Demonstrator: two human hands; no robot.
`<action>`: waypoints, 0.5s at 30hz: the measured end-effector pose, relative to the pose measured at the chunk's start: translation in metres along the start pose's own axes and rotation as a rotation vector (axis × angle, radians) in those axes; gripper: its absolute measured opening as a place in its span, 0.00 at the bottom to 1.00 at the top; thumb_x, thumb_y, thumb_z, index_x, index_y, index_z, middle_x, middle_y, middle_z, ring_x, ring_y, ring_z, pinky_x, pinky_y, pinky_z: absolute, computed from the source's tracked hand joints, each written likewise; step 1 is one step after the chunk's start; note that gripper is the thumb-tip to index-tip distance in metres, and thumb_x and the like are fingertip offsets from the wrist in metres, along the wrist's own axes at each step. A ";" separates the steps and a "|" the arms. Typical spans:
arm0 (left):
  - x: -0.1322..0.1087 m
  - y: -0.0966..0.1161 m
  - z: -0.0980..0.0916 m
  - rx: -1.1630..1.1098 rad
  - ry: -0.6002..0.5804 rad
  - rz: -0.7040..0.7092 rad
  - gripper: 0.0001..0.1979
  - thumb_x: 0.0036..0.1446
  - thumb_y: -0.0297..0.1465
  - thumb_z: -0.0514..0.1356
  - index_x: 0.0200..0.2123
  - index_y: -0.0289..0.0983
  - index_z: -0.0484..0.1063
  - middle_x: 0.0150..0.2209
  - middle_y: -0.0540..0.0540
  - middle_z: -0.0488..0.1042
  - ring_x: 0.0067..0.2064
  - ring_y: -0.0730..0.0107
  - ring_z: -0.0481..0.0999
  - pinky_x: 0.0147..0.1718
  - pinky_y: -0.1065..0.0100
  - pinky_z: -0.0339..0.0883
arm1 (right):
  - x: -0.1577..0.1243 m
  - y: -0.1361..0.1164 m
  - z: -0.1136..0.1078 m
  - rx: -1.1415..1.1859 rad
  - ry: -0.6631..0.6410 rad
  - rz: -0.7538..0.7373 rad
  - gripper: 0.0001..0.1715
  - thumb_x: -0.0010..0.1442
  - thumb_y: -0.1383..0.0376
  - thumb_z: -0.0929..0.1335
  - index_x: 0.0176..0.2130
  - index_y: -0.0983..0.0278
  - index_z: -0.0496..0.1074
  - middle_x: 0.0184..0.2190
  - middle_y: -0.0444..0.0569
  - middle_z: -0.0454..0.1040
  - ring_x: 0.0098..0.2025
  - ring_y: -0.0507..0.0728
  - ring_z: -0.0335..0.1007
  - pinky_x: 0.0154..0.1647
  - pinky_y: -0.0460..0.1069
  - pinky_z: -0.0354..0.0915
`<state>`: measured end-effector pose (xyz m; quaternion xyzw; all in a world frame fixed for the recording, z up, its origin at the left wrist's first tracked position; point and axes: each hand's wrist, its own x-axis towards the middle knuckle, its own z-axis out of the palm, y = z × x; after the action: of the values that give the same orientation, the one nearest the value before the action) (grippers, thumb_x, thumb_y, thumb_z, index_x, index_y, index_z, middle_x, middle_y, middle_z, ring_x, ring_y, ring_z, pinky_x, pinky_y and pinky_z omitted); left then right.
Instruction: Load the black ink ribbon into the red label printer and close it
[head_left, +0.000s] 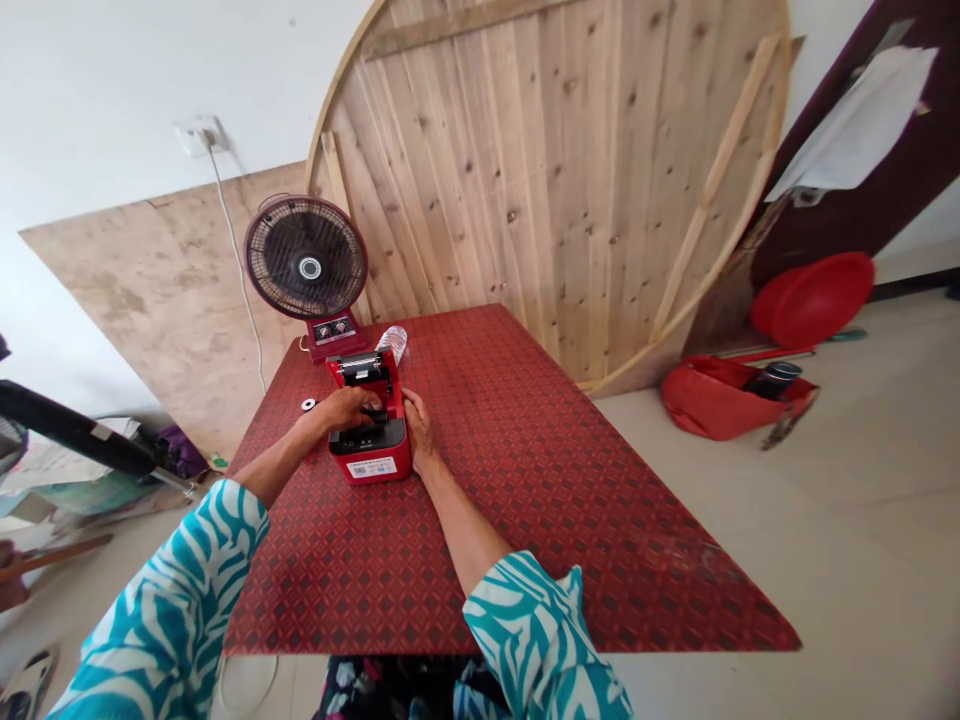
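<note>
Wide teal-and-white patterned sleeves (169, 600) stop short of the bare left hand (341, 410) and right hand (418, 430); dark floral clothing (397, 690) shows nearest.

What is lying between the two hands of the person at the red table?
A red receipt printer with its lid open lies between the left hand and the right hand, as the head view shows.

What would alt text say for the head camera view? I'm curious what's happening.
Two bare hands work at an open red printer on a red patterned table: the left hand reaches into it, the right hand touches its side. A small ring, plastic bottle and desk fan stand nearby.
</note>
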<state>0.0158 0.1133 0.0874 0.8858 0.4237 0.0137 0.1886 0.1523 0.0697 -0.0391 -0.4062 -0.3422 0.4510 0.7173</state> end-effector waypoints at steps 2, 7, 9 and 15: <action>0.005 -0.001 0.004 0.005 -0.023 0.002 0.14 0.43 0.24 0.62 0.36 0.40 0.78 0.38 0.47 0.82 0.41 0.60 0.80 0.41 0.68 0.70 | 0.000 0.000 -0.001 -0.009 -0.002 0.007 0.22 0.58 0.52 0.64 0.49 0.56 0.74 0.49 0.46 0.76 0.54 0.58 0.68 0.59 0.55 0.61; -0.001 0.002 -0.002 -0.068 -0.028 0.039 0.13 0.46 0.27 0.61 0.37 0.41 0.80 0.41 0.48 0.82 0.44 0.60 0.80 0.45 0.68 0.70 | 0.001 0.000 -0.003 -0.014 -0.002 0.024 0.23 0.57 0.52 0.64 0.49 0.56 0.73 0.50 0.46 0.75 0.53 0.58 0.68 0.57 0.54 0.62; -0.018 0.004 -0.008 -0.138 0.075 0.036 0.14 0.52 0.34 0.60 0.41 0.41 0.80 0.45 0.48 0.82 0.47 0.59 0.79 0.48 0.66 0.69 | 0.001 0.000 -0.003 -0.024 -0.021 0.034 0.24 0.57 0.51 0.64 0.50 0.56 0.73 0.50 0.47 0.75 0.53 0.58 0.68 0.57 0.55 0.63; -0.084 0.017 -0.003 -0.215 0.238 0.019 0.25 0.55 0.47 0.59 0.51 0.39 0.76 0.48 0.44 0.80 0.45 0.58 0.79 0.45 0.64 0.70 | 0.002 0.000 -0.002 0.014 -0.018 0.049 0.24 0.56 0.51 0.64 0.49 0.58 0.73 0.50 0.47 0.76 0.54 0.58 0.68 0.56 0.54 0.63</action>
<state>-0.0254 0.0413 0.1074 0.8566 0.4309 0.1657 0.2305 0.1548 0.0714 -0.0401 -0.4051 -0.3354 0.4745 0.7058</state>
